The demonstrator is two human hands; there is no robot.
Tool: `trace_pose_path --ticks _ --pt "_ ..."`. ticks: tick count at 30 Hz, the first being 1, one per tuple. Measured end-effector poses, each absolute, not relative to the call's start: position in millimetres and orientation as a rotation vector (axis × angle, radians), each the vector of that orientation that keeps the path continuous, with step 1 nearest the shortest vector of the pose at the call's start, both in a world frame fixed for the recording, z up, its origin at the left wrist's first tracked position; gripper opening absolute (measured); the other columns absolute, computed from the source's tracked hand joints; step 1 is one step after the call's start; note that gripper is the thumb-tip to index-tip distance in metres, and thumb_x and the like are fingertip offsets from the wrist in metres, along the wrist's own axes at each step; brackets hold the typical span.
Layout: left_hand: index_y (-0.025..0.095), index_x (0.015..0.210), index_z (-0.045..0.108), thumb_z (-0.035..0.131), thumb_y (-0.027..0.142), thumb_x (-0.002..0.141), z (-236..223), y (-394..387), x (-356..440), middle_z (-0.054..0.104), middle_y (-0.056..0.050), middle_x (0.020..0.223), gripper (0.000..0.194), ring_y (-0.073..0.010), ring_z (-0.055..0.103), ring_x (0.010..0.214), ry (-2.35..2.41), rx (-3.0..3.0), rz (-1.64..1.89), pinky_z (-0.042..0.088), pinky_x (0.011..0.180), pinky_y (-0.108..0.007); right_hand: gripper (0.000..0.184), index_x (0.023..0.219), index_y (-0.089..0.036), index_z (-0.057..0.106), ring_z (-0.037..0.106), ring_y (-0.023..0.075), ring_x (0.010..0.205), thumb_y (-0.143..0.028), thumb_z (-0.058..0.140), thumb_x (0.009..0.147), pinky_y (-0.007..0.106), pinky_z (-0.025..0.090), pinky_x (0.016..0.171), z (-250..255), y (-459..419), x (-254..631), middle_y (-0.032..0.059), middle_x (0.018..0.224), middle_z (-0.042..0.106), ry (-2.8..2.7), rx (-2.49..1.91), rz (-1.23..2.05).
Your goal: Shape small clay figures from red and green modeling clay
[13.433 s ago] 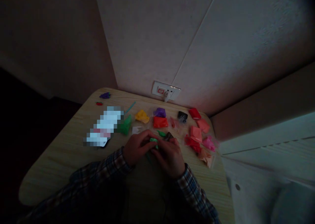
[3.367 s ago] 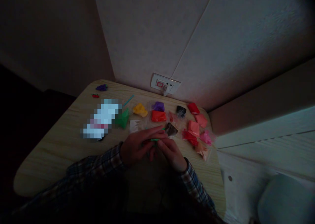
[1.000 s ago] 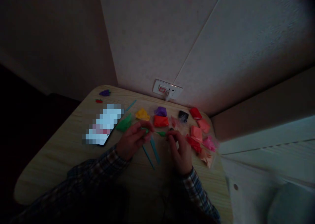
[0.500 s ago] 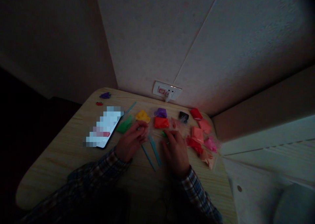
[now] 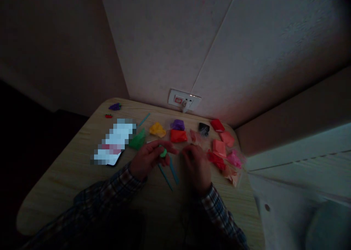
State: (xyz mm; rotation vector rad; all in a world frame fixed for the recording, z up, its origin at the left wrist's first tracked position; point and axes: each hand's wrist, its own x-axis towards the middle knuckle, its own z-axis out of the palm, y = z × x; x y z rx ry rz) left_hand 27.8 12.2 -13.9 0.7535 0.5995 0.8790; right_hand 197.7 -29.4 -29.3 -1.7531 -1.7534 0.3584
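My left hand (image 5: 149,156) pinches a small lump of light green clay (image 5: 163,153) between thumb and fingers, above the middle of the table. To its right, my right hand (image 5: 196,165) has its fingertips drawn together; what is in them, if anything, is hidden. Below and between the hands lie a thin blue stick (image 5: 166,177) and a flat blue modelling tool (image 5: 174,172). A green clay packet (image 5: 138,139) sits just beyond my left hand. Near my right hand is a bag of red clay (image 5: 216,160).
A phone (image 5: 115,142) with a blurred lit screen lies at left. Behind it are a small purple grape-like piece (image 5: 115,106) and a little red piece (image 5: 109,116). Yellow clay (image 5: 157,129), orange-red clay (image 5: 178,135) and several other packets line the back and right. A wall socket (image 5: 184,100) holds a plug.
The green lump now shows in my left hand, whose fingers have extended rightward. The green bit seen at my right fingertips is no longer visible, and those fingers have curled together.
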Motion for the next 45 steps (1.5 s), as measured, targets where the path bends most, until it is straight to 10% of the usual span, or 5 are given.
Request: trace_pose_path --ticks 4,16,26,35,45 --pt "0.015 0.079 0.068 0.070 0.031 0.072 -11 12 28 0.069 -0.003 0.067 0.018 -0.0032 0.043 0.037 0.612 0.756 0.940 0.028 0.034 -0.013 0.009 0.086 -0.018 0.056 0.054 0.0201 0.078 -0.020 0.047 0.086 0.032 0.045 0.069 -28 -32 198 0.0062 0.084 0.060 -1.742 -1.661 0.405" --pt "0.022 0.086 0.075 0.078 0.023 0.064 -7 9 28 0.073 -0.004 0.090 0.022 -0.0144 0.066 0.075 0.576 0.732 0.885 0.052 0.076 -0.027 0.009 0.086 -0.018 0.061 0.057 0.0168 0.068 -0.022 0.053 0.083 0.030 0.046 0.063 -22 -32 205 0.0042 0.078 0.062 -1.578 -1.608 0.635" --pt "0.014 0.077 0.070 0.075 0.029 0.064 -3 9 25 0.072 -0.002 0.065 0.021 -0.0129 0.064 0.048 0.948 0.784 0.828 0.055 0.051 -0.023 0.014 0.092 -0.026 0.063 0.062 0.0089 0.065 -0.019 0.063 0.079 0.020 0.051 0.063 4 -35 191 -0.0033 0.076 0.064 -0.965 -1.163 1.144" --pt "0.017 0.107 0.066 0.066 0.027 0.075 -2 6 31 0.070 -0.008 0.108 0.034 -0.0221 0.065 0.100 0.805 1.080 0.902 0.053 0.086 -0.030 0.011 0.089 -0.024 0.063 0.059 0.0136 0.075 -0.019 0.062 0.079 0.027 0.049 0.069 -2 -31 182 0.0013 0.090 0.065 -1.118 -1.184 1.111" --pt "0.022 0.104 0.068 0.073 0.017 0.067 -9 4 31 0.064 -0.004 0.109 0.038 -0.0193 0.059 0.104 0.807 1.161 0.908 0.049 0.090 -0.030 0.009 0.083 -0.022 0.059 0.054 0.0146 0.068 -0.023 0.064 0.076 0.026 0.043 0.061 -12 -32 179 -0.0009 0.073 0.058 -1.197 -1.273 1.051"
